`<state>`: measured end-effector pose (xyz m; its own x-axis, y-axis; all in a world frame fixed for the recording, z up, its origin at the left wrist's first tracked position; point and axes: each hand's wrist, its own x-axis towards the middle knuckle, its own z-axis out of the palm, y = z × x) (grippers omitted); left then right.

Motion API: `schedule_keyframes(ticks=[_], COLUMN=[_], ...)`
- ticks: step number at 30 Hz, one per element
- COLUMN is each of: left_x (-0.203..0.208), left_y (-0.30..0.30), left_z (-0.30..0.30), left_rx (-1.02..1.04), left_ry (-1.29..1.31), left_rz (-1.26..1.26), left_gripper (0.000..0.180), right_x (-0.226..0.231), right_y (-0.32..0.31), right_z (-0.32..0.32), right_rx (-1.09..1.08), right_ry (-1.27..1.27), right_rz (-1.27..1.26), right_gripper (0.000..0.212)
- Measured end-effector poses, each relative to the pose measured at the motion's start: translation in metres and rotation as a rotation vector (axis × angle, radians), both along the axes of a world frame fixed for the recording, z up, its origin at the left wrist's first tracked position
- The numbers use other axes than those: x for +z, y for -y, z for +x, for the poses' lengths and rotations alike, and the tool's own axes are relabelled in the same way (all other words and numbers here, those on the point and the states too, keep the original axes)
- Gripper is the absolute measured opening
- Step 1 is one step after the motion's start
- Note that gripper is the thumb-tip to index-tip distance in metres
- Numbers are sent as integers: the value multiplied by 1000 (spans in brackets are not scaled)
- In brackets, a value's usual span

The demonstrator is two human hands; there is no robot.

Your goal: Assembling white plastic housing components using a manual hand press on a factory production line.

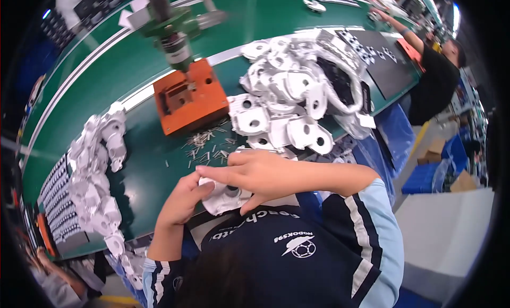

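Both hands hold one white plastic part (223, 197) with a round hole, close to my chest at the near edge of the green table (138, 170). My left hand (183, 199) grips its left side from below. My right hand (260, 175) lies over its top and right side, fingers pointing left. Just beyond the hands, several small metal pins (204, 146) lie scattered on the table. Behind them stands an orange block fixture (188, 98) under a hanging power screwdriver (175, 42).
A heap of white plastic parts (289, 95) fills the table's right half. A row of similar white parts (98, 175) runs along the left. Black trays (374, 50) lie at the far right, where another person (435, 74) in black reaches over the table.
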<state>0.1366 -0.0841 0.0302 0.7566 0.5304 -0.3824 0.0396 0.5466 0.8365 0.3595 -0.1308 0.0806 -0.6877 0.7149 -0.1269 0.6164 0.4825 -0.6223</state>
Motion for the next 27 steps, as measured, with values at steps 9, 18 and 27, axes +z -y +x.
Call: schedule_keyframes(ticks=[9,18,27], left_x=[38,-20,-33], left_y=[-42,-142,-157], left_z=[8,35,26], left_rx=[237,368,229], left_ry=[-287,-727,-546], left_rz=[1025,2017,1931], left_gripper=[19,14,14], right_x=[-11,-76,-76], right_y=[-14,-1,-5], right_z=[176,256,251], right_rx=[-1408,-1243,-1205], right_ry=[-8,293,414], right_rz=[542,403,413], right_gripper=[26,20,22])
